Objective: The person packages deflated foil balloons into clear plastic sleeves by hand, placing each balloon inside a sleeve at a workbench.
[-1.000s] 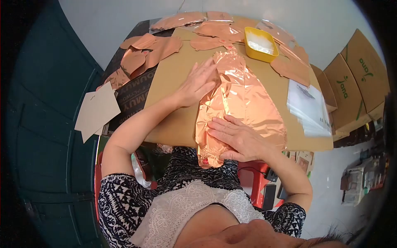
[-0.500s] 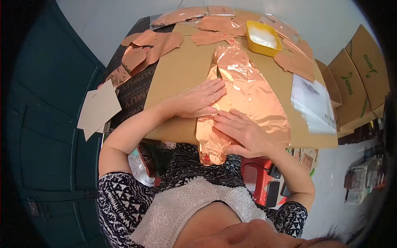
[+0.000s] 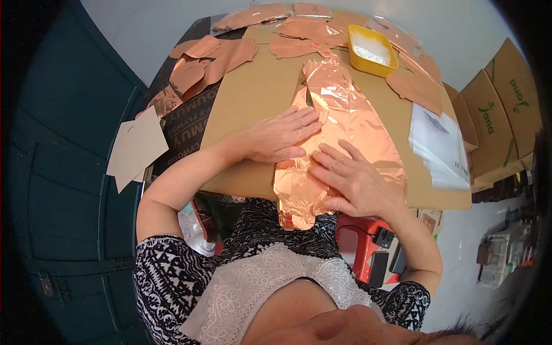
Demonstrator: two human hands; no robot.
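A long rose-gold foil balloon [image 3: 345, 115], deflated and folded along its left side, lies lengthwise on a brown cardboard sheet [image 3: 253, 98]. Its near end hangs over the cardboard's front edge. My left hand [image 3: 282, 138] lies flat, palm down, on the balloon's folded left edge. My right hand [image 3: 353, 178] presses flat on the balloon's near part, fingers spread and pointing left. Neither hand grips anything.
Several flat rose-gold foil balloons [image 3: 215, 57] lie along the far and left edges. A yellow tray [image 3: 374, 52] stands at the far right. A stack of clear bags [image 3: 440, 144] lies at right. Cardboard boxes [image 3: 506, 109] stand beyond. Grey card pieces [image 3: 135, 146] lie at left.
My left hand slid from the balloon's upper left down toward me along the folded edge. My right hand moved slightly right and spread its fingers on the foil.
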